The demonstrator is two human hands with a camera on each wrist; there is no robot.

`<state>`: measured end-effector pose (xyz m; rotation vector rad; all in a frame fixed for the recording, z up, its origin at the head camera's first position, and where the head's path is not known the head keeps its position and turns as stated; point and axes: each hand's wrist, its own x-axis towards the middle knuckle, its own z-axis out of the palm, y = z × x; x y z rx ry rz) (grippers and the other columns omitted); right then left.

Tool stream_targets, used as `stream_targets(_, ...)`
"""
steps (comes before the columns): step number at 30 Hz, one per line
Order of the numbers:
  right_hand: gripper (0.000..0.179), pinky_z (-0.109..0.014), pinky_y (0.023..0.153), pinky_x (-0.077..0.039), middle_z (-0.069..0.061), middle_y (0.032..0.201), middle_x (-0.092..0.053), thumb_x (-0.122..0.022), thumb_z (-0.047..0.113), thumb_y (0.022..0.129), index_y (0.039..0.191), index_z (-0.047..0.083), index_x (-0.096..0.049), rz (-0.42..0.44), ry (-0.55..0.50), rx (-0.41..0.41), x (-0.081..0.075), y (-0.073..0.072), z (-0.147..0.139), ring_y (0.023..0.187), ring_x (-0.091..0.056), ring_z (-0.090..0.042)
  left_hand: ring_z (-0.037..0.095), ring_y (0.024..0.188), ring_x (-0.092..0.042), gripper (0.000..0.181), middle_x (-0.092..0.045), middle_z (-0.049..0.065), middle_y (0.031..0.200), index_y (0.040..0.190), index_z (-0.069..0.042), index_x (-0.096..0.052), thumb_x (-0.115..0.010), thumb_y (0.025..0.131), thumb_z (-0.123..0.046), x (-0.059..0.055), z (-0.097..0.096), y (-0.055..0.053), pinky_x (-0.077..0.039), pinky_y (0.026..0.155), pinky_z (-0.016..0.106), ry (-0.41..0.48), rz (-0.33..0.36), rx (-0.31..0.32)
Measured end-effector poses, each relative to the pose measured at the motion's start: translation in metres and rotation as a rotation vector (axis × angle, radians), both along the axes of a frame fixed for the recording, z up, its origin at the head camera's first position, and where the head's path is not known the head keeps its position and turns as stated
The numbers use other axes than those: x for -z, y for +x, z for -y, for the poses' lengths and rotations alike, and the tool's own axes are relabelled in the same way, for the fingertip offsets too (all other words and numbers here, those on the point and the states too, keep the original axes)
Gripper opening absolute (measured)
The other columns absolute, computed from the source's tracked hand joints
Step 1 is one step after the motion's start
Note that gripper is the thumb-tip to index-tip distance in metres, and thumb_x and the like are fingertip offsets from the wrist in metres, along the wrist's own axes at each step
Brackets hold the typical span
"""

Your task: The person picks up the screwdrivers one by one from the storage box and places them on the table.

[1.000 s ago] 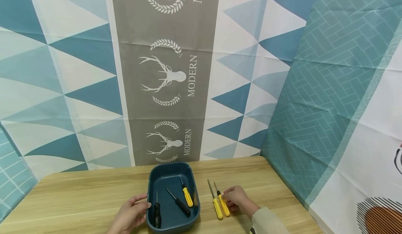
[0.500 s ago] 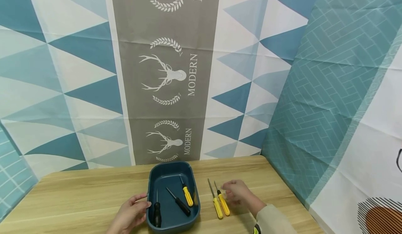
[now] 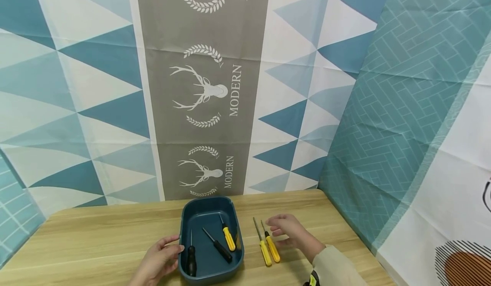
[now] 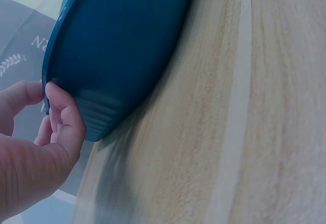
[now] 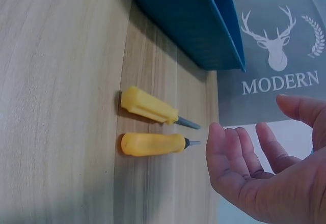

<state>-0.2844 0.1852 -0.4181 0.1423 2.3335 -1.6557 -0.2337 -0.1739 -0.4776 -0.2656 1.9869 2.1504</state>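
Observation:
My left hand pinches the left rim of a dark blue bin between thumb and fingers; the left wrist view shows this pinch too. Inside lie a black-handled screwdriver at the left, a second black-handled screwdriver set diagonally, and a yellow-handled screwdriver. To the bin's right, two yellow screwdrivers lie side by side: a longer one and one with a black collar. My right hand hovers by their shafts, fingers loosely bent and holding nothing, as the right wrist view confirms.
All of this stands on a wooden table. A patterned cloth with deer heads hangs behind the table's back edge, and a teal cloth hangs along the right side.
My right hand has drawn off the black-collared yellow screwdriver's handle and moved slightly away toward the back, its fingers loosening. The left hand and the bin have stayed put.

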Motion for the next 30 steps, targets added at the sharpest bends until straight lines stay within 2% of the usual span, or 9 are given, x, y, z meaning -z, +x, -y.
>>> stream_targets(12,0.042,-0.04,0.07,-0.055,-0.024,0.11,-0.057,-0.062,0.029,0.089,0.115,-0.002,-0.056,-0.015,-0.027,-0.055,-0.005,0.001,0.012,0.092,-0.058,-0.031,0.016,0.075,-0.059,0.062,-0.061,0.006,0.091,0.135,0.007,-0.032,-0.063,0.086,-0.015,0.0,0.0,0.0,-0.051,0.065,0.03,-0.023,-0.005,-0.012)
stream_targets(19,0.04,-0.037,0.067,-0.055,-0.02,0.103,-0.057,-0.062,0.028,0.088,0.114,-0.002,-0.056,-0.012,-0.038,-0.071,-0.009,0.002,0.018,0.087,-0.058,-0.027,0.015,0.074,-0.059,0.061,-0.06,0.004,0.089,0.136,0.006,-0.032,-0.062,0.087,-0.014,0.001,0.0,0.0,-0.051,0.064,0.029,-0.013,-0.008,-0.013)
stream_targets(24,0.041,-0.04,0.07,-0.055,-0.016,0.099,-0.058,-0.062,0.028,0.088,0.114,-0.002,-0.056,-0.022,-0.053,-0.084,-0.01,0.002,0.021,0.085,-0.059,-0.026,0.015,0.075,-0.059,0.061,-0.061,0.005,0.09,0.135,0.006,-0.033,-0.063,0.086,-0.015,0.0,-0.001,0.0,-0.051,0.065,0.029,-0.013,-0.012,-0.009)
stream_targets(30,0.038,-0.039,0.069,-0.055,-0.022,0.107,-0.057,-0.061,0.028,0.089,0.113,-0.001,-0.057,-0.032,-0.06,-0.115,-0.01,0.003,0.024,0.089,-0.059,-0.029,0.015,0.074,-0.058,0.061,-0.06,0.004,0.088,0.135,0.006,-0.034,-0.063,0.086,-0.015,0.0,-0.001,0.001,-0.05,0.064,0.029,-0.019,-0.011,-0.015)
